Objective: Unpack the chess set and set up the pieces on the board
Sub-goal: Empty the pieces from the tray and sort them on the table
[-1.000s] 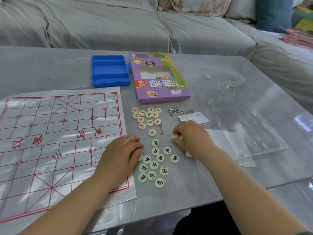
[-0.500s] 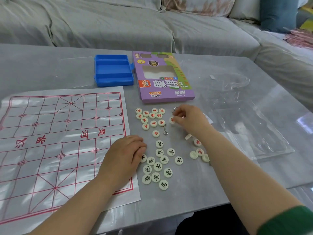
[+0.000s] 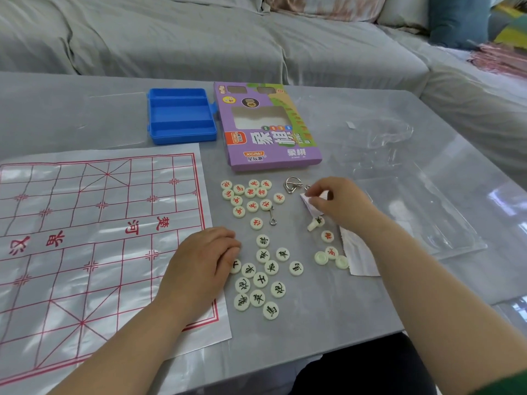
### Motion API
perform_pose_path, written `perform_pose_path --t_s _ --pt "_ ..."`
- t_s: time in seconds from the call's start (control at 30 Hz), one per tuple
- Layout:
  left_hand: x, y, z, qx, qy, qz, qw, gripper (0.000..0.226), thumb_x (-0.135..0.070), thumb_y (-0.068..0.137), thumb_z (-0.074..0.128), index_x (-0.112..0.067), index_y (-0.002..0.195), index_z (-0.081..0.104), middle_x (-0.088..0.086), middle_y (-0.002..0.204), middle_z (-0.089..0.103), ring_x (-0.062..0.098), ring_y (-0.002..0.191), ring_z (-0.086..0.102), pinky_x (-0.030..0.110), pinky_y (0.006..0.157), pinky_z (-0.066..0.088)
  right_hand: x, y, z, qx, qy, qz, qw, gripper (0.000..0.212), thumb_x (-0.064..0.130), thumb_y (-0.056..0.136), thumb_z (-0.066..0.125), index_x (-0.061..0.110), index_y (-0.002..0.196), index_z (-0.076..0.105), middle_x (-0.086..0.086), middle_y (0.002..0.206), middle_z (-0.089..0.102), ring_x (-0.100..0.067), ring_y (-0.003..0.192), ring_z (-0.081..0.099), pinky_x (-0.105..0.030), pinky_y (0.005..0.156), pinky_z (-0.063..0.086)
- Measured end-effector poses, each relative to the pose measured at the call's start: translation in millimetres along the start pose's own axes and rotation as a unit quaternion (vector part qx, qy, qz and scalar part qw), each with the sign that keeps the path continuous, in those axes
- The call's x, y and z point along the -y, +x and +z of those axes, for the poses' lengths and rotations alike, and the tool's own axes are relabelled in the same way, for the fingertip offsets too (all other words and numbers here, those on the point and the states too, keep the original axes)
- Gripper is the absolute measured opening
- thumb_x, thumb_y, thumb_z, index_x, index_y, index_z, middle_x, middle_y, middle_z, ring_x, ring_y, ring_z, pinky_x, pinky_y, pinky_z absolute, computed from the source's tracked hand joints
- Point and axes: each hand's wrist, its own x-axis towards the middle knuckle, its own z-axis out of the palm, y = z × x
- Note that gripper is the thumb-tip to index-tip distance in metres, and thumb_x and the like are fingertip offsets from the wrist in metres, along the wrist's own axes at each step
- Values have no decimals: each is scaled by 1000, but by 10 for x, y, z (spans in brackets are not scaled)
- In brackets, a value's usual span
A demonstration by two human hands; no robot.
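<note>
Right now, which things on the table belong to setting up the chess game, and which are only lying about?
For the job: board sheet, red-marked pieces, black-marked pieces.

Lying about: empty blue case, purple box, wire ring, small metal hook, paper slip, clear plastic wrap.

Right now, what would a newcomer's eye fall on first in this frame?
The red-lined xiangqi board sheet spreads at left, with no pieces showing on it. Beside it lie cream discs: red-character pieces near the purple xiangqi box, black-character pieces nearer, by the left hand.
</note>
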Motion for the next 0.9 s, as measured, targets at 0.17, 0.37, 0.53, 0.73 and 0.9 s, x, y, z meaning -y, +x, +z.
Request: perform_pose_path --t_s 0.17,0.37,0.53,0.73,0.9 --pt "-60 3 -85 -27 -83 -63 994 63 -49 78 25 -10 98 70 1 104 66 10 93 47 27 89 29 -192 -255 -20 52 -25 -20 998 25 8 85 55 15 108 63 7 103 54 -6 82 43 -13 67 31" --pt "-463 275 -219 -45 -20 32 998 33 -34 81 47 -13 87 72 -2 85 70 11 79 57 11 65 27 -221 -276 132 22 -78 -62 995 19 23 85 61 12 99 68 -7 107 59 -21 108 45 -19 81 26" --pt "-685 633 -18 64 -36 -24 997 31 -25 90 52 -21 121 56 -7 116 58 7 104 50 14 79 30 -186 -357 191 5 -4 -68 998 18 27 85 62 14 96 70 0 92 64 -11 94 42 -16 69 24" --pt "-678 669 147 142 10 -42 989 36 -23 90 53 -22 126 52 -4 122 56 12 109 50 22 88 36 -226 -408 225 17 -14 -71 997 20 27 87 59 22 103 68 3 100 64 -12 108 43 -18 76 30" --pt "-753 693 238 153 49 -7 987 35 -28 90 51 -21 124 53 -3 118 57 15 109 49 25 89 34 -313 -448 172 -30 -2 -73 997 27 22 88 56 20 115 62 3 108 64 -16 114 42 -16 84 28"
